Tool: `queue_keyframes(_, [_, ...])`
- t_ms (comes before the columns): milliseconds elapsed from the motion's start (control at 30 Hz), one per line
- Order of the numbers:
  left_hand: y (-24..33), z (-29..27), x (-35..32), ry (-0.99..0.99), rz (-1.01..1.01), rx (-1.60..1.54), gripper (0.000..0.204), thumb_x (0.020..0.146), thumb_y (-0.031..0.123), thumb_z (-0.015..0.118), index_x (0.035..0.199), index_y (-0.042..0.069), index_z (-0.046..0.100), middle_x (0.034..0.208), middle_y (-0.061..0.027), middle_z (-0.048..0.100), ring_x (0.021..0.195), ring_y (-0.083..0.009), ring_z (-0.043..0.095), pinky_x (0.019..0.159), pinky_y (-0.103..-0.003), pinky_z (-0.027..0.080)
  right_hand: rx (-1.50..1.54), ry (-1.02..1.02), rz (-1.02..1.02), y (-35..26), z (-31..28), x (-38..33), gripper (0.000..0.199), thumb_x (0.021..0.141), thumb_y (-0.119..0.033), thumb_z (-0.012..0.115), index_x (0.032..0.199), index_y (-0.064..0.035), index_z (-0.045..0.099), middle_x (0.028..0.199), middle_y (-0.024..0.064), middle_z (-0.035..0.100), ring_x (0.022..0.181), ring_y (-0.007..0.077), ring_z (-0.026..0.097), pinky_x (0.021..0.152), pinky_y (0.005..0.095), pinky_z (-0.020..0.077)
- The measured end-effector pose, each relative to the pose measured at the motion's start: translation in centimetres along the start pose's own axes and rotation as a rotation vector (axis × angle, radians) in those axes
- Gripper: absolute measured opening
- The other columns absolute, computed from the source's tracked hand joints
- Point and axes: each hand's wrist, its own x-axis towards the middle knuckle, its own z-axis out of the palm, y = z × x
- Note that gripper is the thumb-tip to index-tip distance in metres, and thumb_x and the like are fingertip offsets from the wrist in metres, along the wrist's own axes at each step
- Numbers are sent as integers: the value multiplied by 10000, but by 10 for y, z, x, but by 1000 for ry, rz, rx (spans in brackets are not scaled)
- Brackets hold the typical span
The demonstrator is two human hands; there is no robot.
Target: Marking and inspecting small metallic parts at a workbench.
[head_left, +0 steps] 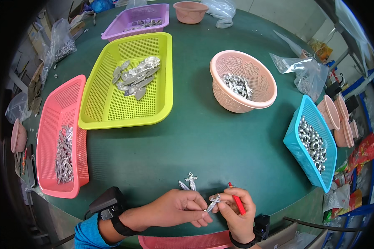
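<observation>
Near the table's front edge, a small silver crucifix [214, 201] sits between my two hands. My left hand [174, 209] is closed, its thumb and forefinger pinching the lower end of the crucifix. My right hand [241, 220] steadies the upper part with thumb and fingertips. That same hand also grips a slim red-handled tool [237, 201], whose working tip I cannot make out. Just beyond my left hand another silver crucifix [191, 180] lies on the table, beside a narrow silver piece [183, 185] partly hidden by my fingers.
On the green table [170, 145] stand a pink basket [84, 166], a yellow-green basket [167, 83] and a purple basket [164, 18], all holding metal parts. A peach bowl [220, 93] holds silver pieces; a blue basket [297, 145] holds rings. Another pink container [187, 241] is below the table edge.
</observation>
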Motion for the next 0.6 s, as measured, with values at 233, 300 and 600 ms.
queue_keyframes(233, [2, 0, -1, 56, 25, -30, 141, 765, 92, 497, 860, -12, 478, 776, -92, 561, 702, -133, 550, 616, -231, 454, 7, -24, -44, 2, 1, 2, 245, 743, 57, 453, 974, 8, 386, 922, 165, 508, 746, 146, 520, 676, 255, 430])
queue_keyframes(300, [3, 2, -2, 110, 86, 29, 140, 751, 95, 520, 838, -10, 493, 759, -82, 563, 692, -119, 549, 611, -223, 452, 35, -34, -37, 1, 1, 2, 243, 742, 54, 451, 971, -1, 389, 933, 172, 504, 763, 149, 512, 696, 264, 419])
queue_keyframes(600, [6, 9, -12, 330, 246, 412, 171, 671, 18, 594, 823, -12, 520, 754, -68, 577, 710, -86, 548, 645, -186, 443, 34, -2, -64, 0, 5, 2, 231, 748, 41, 438, 971, 1, 389, 942, 177, 501, 849, 180, 498, 754, 294, 391])
